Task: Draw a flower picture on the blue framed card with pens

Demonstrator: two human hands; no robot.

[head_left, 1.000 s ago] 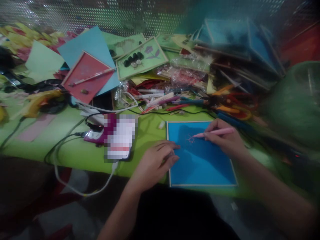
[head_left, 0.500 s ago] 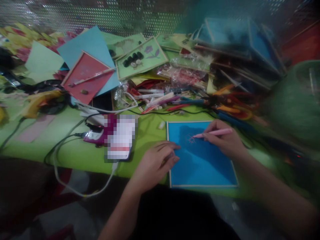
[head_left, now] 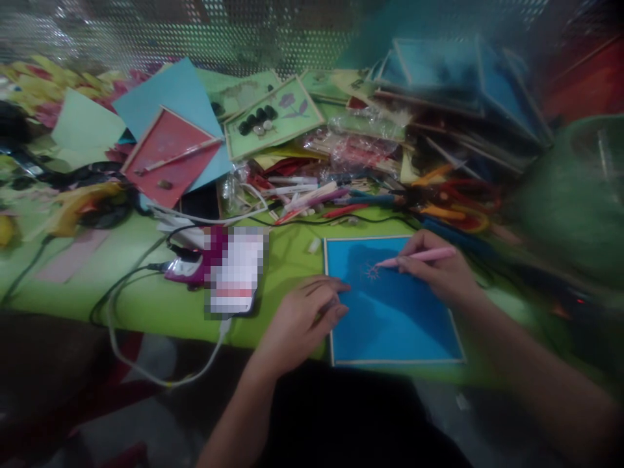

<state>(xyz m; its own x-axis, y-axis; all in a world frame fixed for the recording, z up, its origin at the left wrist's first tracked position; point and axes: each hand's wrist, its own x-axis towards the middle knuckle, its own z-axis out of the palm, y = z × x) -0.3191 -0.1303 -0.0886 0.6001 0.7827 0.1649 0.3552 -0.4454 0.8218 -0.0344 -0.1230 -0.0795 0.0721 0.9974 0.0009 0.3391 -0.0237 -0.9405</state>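
Note:
A blue board point(head_left: 390, 325) with a pale narrow frame lies flat at the table's front edge. In my right hand point(head_left: 431, 270) is a pink felt-tip pen point(head_left: 436, 255), gripped between thumb and fingers with its tip down on the blue surface. Under the tip is a small pink drawing point(head_left: 372, 272) of short rays around a centre. My left hand point(head_left: 312, 312) rests over the board's left edge, its fingers bent loosely and the thumb apart from them. What lies beneath the left palm is hidden.
Left of the board, a phone point(head_left: 236, 273) with a blurred-out screen is plugged into a white cable point(head_left: 117, 351). Scissors point(head_left: 463, 214), pens point(head_left: 312, 195) and a green framed picture with stones point(head_left: 292, 127) crowd the back. A red framed board point(head_left: 170, 159) lies back left.
The pen tip has shifted very slightly, and the pink rays look a little fuller. My left hand stays at the board's edge. The view has tilted a little.

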